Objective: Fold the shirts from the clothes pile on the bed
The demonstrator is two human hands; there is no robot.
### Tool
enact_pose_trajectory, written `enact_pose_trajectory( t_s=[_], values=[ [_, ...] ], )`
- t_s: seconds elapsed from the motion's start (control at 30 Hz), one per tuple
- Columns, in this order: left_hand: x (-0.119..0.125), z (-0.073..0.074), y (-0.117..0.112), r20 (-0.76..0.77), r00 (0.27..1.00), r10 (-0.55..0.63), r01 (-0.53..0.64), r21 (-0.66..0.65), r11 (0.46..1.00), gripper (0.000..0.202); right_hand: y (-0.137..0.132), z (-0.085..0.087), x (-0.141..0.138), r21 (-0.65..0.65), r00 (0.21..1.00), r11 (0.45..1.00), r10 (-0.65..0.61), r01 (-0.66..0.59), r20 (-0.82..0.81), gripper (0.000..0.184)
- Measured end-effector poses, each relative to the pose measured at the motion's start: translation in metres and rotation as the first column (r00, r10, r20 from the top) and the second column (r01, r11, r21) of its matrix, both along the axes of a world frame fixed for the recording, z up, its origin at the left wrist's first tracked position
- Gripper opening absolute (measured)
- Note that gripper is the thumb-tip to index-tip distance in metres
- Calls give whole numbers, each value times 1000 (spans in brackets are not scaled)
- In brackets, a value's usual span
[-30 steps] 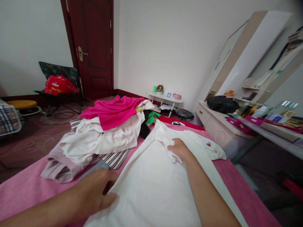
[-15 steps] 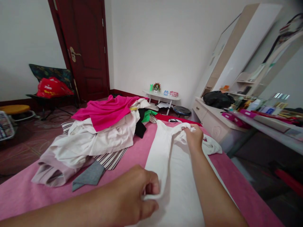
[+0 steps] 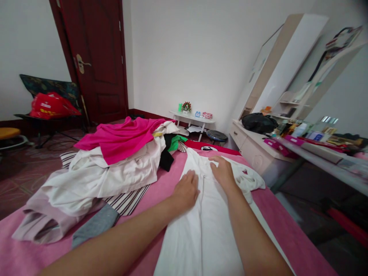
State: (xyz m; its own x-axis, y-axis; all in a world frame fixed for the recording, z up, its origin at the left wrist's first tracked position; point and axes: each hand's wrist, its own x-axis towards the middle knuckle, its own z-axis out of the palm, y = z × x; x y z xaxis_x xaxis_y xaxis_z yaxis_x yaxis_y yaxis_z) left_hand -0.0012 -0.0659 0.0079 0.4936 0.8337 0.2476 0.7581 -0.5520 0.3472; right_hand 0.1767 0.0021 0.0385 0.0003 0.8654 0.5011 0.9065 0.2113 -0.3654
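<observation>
A white shirt [image 3: 216, 230] lies spread lengthwise in front of me, one side folded inward so that an edge runs down its middle. My left hand [image 3: 186, 190] rests flat on the folded strip, fingers stretched out. Near the shirt's far end is my right hand [image 3: 222, 170], its thumb and fingers apart, touching the cloth without gripping it. Crumpled white cloth [image 3: 248, 174] bunches to the right of that hand. Beneath everything is a pink bed cover [image 3: 283, 218].
Left of the shirt is a heap of clothes with a bright pink garment [image 3: 123, 136] on top, white garments [image 3: 115, 180] under it and a grey piece [image 3: 94, 224] in front. A cluttered dressing table [image 3: 258, 149] stands at the right. Beyond the bed is a round stool [image 3: 217, 135].
My left hand has let go of the shirt's edge and moved forward onto the folded strip. My right hand has released the far end and opened. The raised cloth now lies flatter.
</observation>
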Motion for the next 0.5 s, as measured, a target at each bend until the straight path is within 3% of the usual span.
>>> enact_pose_trajectory(
  t_s=[0.13,0.27,0.37,0.5],
  values=[
    [0,-28,10,-82,996,-23,25,28,999,60,7,-29,-5,22,997,997,-74,75,-32,36],
    [1,-33,10,-94,995,-31,36,49,998,61,27,-49,-1,-54,956,955,-287,290,63,48],
    [2,-30,11,-98,995,-18,23,44,999,60,46,-48,3,-147,925,922,-331,359,186,54],
    [3,-27,9,-91,996,-4,6,20,1000,60,61,-39,15,-186,905,906,-323,380,276,31]
  ],
)
